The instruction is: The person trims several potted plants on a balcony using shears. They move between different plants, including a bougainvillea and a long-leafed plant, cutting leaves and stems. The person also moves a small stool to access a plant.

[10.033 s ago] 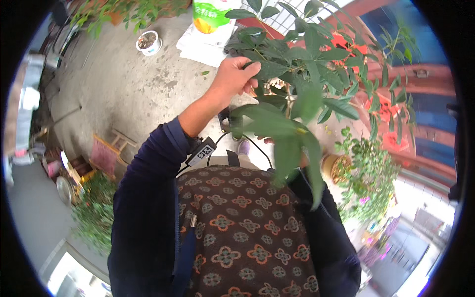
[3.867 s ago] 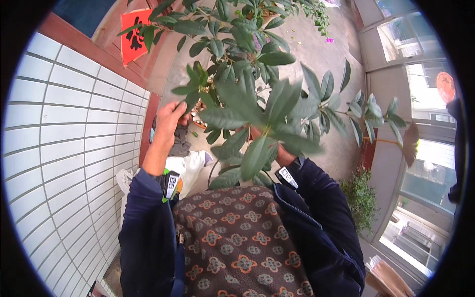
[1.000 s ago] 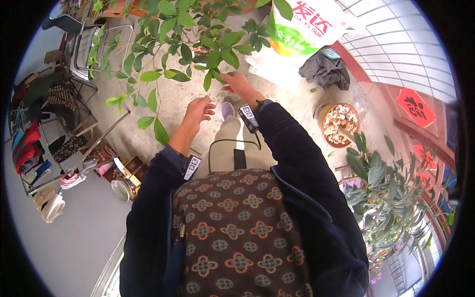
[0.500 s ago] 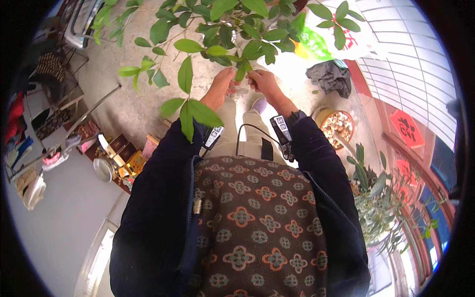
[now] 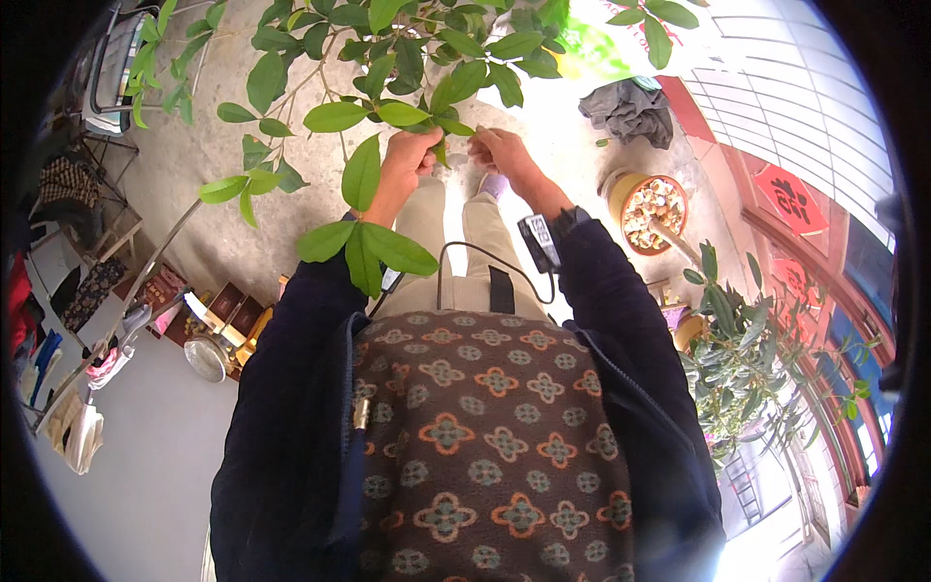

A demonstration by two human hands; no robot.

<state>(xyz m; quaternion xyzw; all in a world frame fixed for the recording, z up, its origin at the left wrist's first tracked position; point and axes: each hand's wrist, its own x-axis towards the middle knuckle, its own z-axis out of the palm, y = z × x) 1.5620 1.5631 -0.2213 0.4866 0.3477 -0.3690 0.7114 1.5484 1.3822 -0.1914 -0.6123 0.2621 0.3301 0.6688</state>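
Note:
A leafy green plant (image 5: pixel 388 58) hangs across the top of the view, its branches reaching down in front of me. My left hand (image 5: pixel 407 155) is closed around a thin twig with a leaf cluster (image 5: pixel 427 118). My right hand (image 5: pixel 497 150) pinches the same twig just to the right, fingers closed on it. Both arms wear dark blue sleeves, and a small device (image 5: pixel 539 242) sits on my right wrist. A lower leaf cluster (image 5: pixel 364 242) hangs over my left forearm.
A round pot filled with pebbles (image 5: pixel 652 204) stands on the concrete floor at right, with a grey cloth (image 5: pixel 630 109) beyond it. Another potted plant (image 5: pixel 747 359) grows at the right. Shelves and clutter (image 5: pixel 126 320) line the left side.
My view has tilted slightly and the plant sits lower. Both hands have come together on one twig; a second ago they were further apart among the leaves.

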